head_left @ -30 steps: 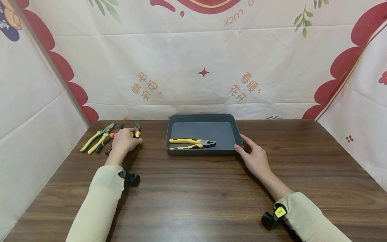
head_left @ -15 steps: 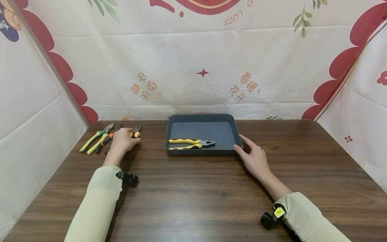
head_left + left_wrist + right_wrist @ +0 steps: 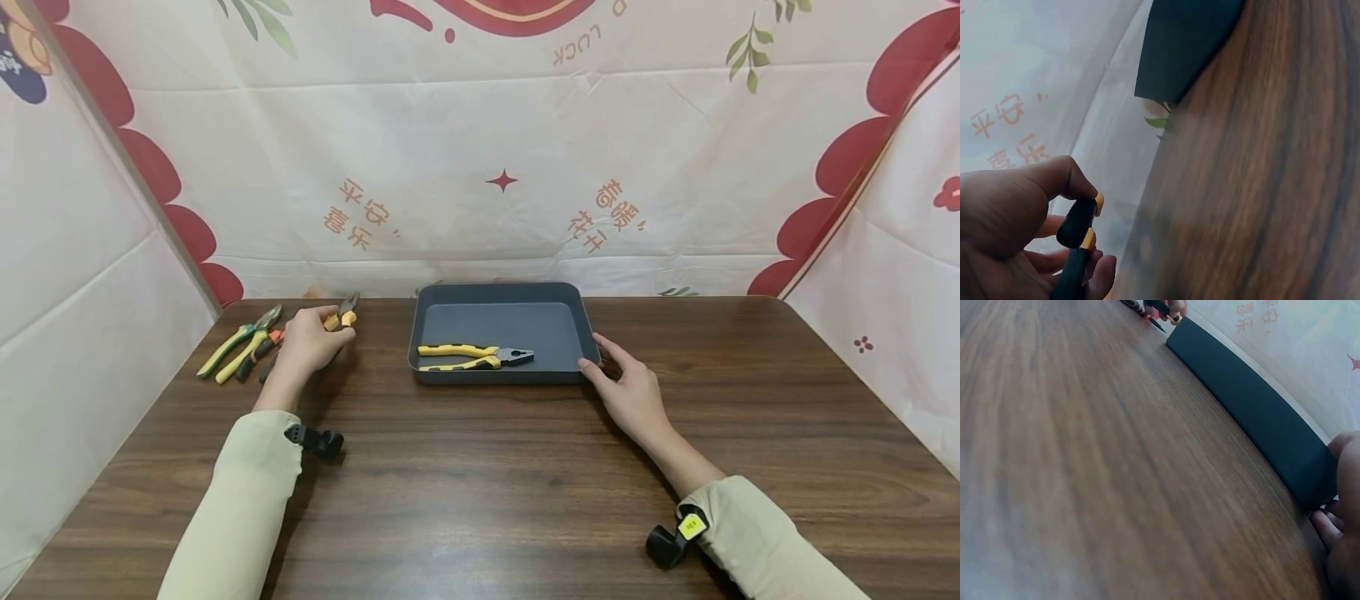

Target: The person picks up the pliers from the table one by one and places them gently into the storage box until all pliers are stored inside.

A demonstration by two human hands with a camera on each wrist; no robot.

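Note:
My left hand point(image 3: 307, 343) pinches a pair of pliers point(image 3: 348, 315) with yellow-and-black handles at the table's back left. In the left wrist view the thumb and fingers close around the dark handles point(image 3: 1074, 224). My right hand point(image 3: 632, 390) grips the near right corner of a dark grey tray point(image 3: 495, 377), thumb on the rim and fingers along the side. Inside the tray, yellow-and-black pliers point(image 3: 480, 357) lie near the front wall, jaws pointing right.
Left of my left hand lie green-and-yellow pliers point(image 3: 243, 342) and an orange-and-black handled tool point(image 3: 261, 353), partly hidden by the hand. A printed white cloth point(image 3: 450, 217) hangs right behind the wooden table point(image 3: 480, 483).
My left hand has raised the pliers at the back left, their jaws now higher and slightly further right. My right hand and the tray stay in place.

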